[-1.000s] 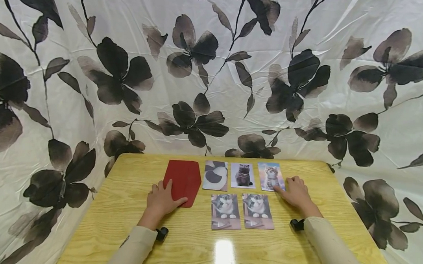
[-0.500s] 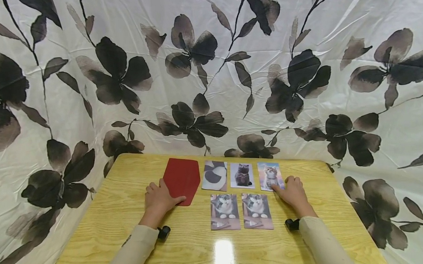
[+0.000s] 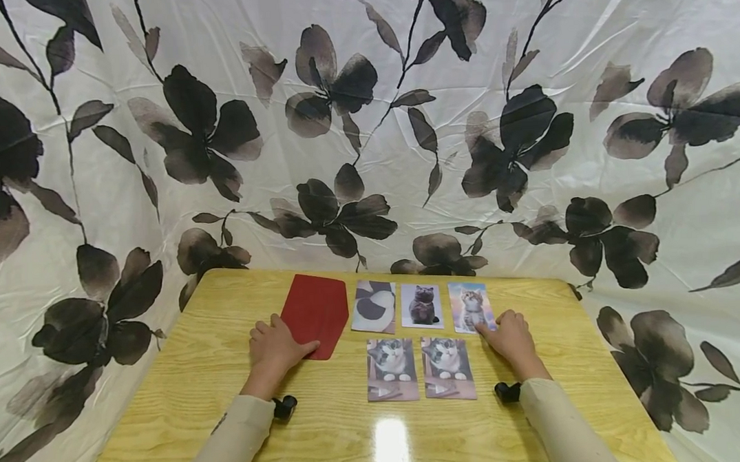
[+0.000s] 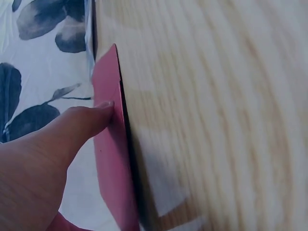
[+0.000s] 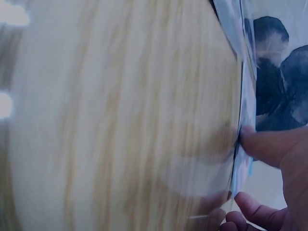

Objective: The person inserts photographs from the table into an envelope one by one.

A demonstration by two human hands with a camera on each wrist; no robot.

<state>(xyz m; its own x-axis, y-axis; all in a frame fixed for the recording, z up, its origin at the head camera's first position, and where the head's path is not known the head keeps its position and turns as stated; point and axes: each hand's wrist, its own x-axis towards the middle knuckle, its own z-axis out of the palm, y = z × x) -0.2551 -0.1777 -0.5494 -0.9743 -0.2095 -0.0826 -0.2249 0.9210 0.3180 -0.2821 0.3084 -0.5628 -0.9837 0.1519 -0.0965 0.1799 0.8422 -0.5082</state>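
Note:
A flat red envelope (image 3: 317,310) lies at the back left of the table. My left hand (image 3: 274,347) holds its lower left side, thumb on top and the other fingers along the left edge. The left wrist view shows this thumb (image 4: 91,120) resting on the envelope near its edge. At the right end of the back row lies a kitten photo card (image 3: 471,302). My right hand (image 3: 510,341) grips its lower right corner, thumb on the print and fingers at the right side. The right wrist view catches the card (image 5: 246,115) nearly edge-on.
Left of the kitten card sit a dark grey cat card (image 3: 421,304) and a grey-and-white card (image 3: 373,306). Two look-alike cat cards (image 3: 392,369) (image 3: 448,367) form the front row. A floral curtain (image 3: 403,133) hangs behind the yellow wooden table (image 3: 329,432).
My left fingers have slid from over the envelope to its left edge, and the envelope has shifted slightly back. My right hand has moved slightly left, its thumb farther onto the kitten card.

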